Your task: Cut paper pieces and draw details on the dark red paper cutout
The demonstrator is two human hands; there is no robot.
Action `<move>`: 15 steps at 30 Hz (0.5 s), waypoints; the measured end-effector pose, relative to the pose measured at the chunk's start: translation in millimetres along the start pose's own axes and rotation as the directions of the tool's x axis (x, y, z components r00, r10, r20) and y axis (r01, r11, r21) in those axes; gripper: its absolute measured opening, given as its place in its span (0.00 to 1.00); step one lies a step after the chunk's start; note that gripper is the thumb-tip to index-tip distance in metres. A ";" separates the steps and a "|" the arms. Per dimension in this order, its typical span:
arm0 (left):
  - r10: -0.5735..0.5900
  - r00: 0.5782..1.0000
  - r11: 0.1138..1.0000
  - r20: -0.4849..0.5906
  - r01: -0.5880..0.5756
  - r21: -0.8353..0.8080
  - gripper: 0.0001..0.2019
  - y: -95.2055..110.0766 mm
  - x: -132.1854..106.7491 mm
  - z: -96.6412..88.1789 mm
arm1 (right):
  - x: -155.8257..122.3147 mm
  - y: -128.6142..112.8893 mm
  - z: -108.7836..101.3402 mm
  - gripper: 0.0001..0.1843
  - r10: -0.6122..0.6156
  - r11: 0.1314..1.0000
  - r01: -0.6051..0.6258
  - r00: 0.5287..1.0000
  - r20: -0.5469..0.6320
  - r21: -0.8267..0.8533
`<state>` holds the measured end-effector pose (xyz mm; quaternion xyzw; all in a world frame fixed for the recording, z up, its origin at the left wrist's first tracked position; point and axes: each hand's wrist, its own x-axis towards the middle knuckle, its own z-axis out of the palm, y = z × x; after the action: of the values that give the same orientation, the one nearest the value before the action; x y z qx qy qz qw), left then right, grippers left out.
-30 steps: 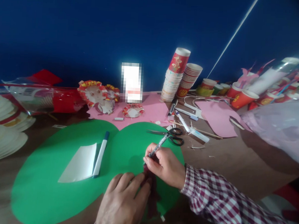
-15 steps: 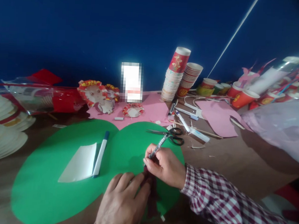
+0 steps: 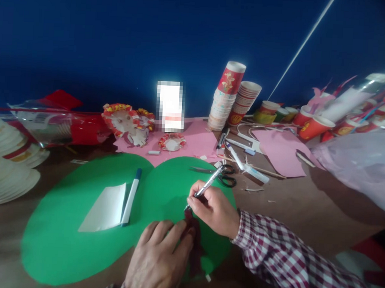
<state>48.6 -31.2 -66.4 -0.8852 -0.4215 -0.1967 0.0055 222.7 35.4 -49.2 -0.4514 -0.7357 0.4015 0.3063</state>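
Note:
My right hand is closed round a marker pen, held slanted with its tip down at the top end of a dark red piece, which looks like paper. My left hand lies bent over the left side of that piece, its fingers close together and pressing it down. Part of the piece is hidden under the fingers. Both are over a large green heart-shaped sheet. Black-handled scissors lie just beyond my right hand.
On the green sheet lie a white paper and a blue-capped marker. Behind are pink paper, stacked paper cups, a pixelated bright object and scattered markers. Paper plates are stacked at left.
The pen leans over more to the right, and its tip now shows at the dark red piece. My left hand stays pressed down. The view has shifted slightly.

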 end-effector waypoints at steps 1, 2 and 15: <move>0.000 1.000 1.000 0.005 0.000 -0.001 0.11 0.6 0.2 -0.2 | 0.1 -0.1 -0.2 0.06 0.000 1.000 0.000 1.000 0.000 0.004; 0.002 1.000 1.000 0.013 -0.002 -0.006 0.10 1.3 0.2 -0.4 | 0.1 -0.1 -0.3 0.06 -0.004 1.000 0.004 1.000 0.002 0.005; -0.076 0.990 0.980 0.117 0.052 0.189 0.06 34.2 17.5 -18.2 | -0.3 -1.3 -4.3 0.06 -0.014 1.000 0.014 0.999 0.041 -0.004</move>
<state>77.8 -43.4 -38.1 -0.8772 -0.4659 -0.1016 0.0557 225.7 36.1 -46.0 -0.4387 -0.7458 0.4067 0.2932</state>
